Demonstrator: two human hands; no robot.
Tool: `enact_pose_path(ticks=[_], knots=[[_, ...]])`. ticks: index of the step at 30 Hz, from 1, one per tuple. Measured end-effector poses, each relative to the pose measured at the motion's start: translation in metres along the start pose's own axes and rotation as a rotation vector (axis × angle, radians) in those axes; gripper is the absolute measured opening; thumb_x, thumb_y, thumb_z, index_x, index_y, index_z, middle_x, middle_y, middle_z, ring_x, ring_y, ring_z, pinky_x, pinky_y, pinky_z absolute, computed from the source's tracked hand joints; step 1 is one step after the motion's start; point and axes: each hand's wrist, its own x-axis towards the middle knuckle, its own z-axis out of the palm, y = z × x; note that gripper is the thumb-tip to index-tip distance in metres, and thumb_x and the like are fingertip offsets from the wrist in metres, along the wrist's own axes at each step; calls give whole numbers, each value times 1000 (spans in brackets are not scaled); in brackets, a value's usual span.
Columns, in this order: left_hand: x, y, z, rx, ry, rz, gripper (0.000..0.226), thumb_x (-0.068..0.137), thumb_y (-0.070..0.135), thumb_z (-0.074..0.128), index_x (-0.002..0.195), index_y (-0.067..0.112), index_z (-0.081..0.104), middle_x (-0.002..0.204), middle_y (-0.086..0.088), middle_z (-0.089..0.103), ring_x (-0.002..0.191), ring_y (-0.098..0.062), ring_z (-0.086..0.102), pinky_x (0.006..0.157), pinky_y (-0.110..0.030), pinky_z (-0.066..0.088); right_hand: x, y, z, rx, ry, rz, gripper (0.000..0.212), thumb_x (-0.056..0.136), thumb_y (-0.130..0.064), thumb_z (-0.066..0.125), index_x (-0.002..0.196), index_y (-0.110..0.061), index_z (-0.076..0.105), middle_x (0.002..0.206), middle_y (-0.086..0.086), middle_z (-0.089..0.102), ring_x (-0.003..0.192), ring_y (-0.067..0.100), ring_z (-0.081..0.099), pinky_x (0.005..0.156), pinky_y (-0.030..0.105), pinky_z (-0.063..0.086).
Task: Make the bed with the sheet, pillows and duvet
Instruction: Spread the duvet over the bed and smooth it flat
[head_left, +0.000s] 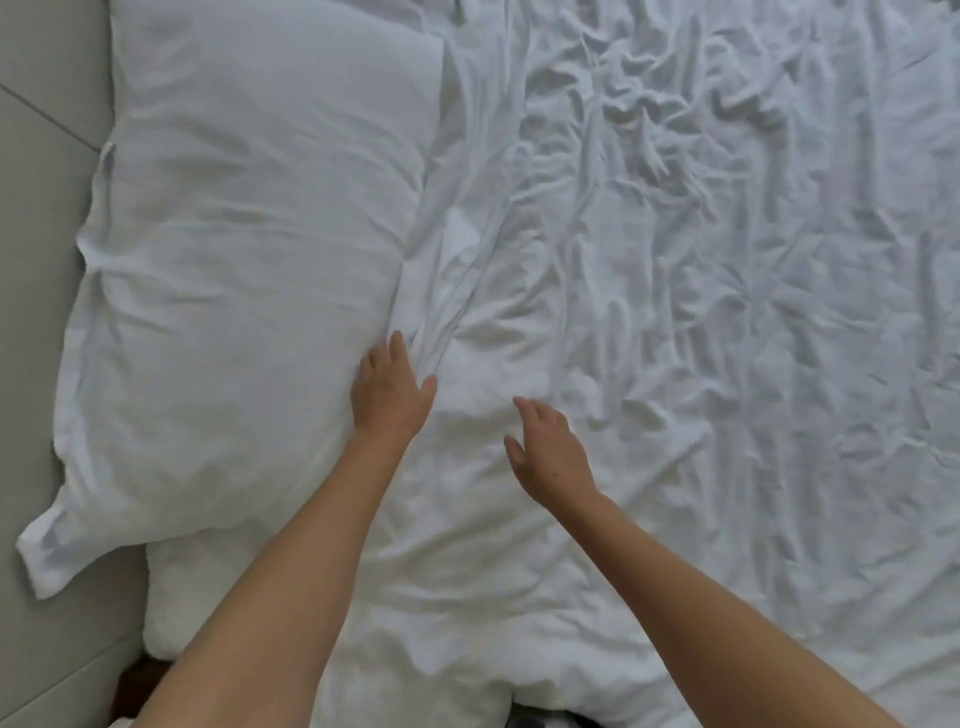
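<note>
Against the grey headboard (47, 291) at the left of the view, the pillow (244, 291) is lying flat on the bed, one corner flap hanging past the mattress edge toward the person. Another pillow cannot be seen.

The left hand (389, 395) is resting flat on the pillow's inner edge, fingers spread and gripping nothing. The right hand (545, 452) is hovering just over the cloth beside it, fingers apart and likewise empty; whether it is touching the cloth cannot be told.

The white cloth (675, 312) is covering the rest of the bed and is creasing heavily, with one bunched ridge running up from the left hand along the pillow's side. Whether this layer is the sheet or the duvet cannot be told.

Judged step: seating the pillow and smoothing the cloth next to it.

To do this well:
- Keep the left palm pressing the pillow edge so that the pillow is not sliding while the cloth is being worked.
- Sweep the right palm flat, away from the pillow, carrying the ridge outward rather than pinching it.
- Work from the pillow toward the far side, so creases are moving to the open edge.
- Square the pillow to the headboard and draw in the hanging corner.

Risk: dragging the cloth toward the pillow is likely to be deepening the ridge.
</note>
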Motion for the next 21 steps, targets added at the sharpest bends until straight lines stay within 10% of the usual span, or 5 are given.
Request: enact_pose_path(ticks=[3,7,13,17,21], knots=[[23,11,32,60,48,6,89,84,50,63,149,7,20,135,-19,42,120,-35,45,101,-42,38,15,-4,12,58,18,43,53,100,-27,44,148,-16,27,151,4,33,137,21,31,103,33,35],[35,20,30,-38,83,43,47,96,29,52,139,11,41,109,-22,63,97,-39,61,79,-43,46,8,3,26,95,20,93,49,99,-26,45,146,-17,34,148,1,38,135,19,35,102,29,35],[0,-53,-34,-644,621,-233,31,94,25,56,113,2,65,103,-27,68,92,-43,63,73,-40,45,-2,-18,31,287,188,141,34,99,-21,45,132,-18,51,128,-3,54,118,15,50,85,21,36],[9,-98,-30,-833,385,-587,35,99,23,45,121,1,59,123,-23,61,114,-39,55,89,-38,42,18,-43,27,288,118,127,42,98,-21,46,139,-18,43,139,0,47,123,18,47,92,26,36],[1,-111,-33,-1006,220,-441,52,100,44,39,132,6,55,133,-16,57,125,-30,51,104,-36,40,36,-61,34,224,34,141,48,98,-27,45,144,-15,36,144,9,40,120,25,50,90,30,38]])
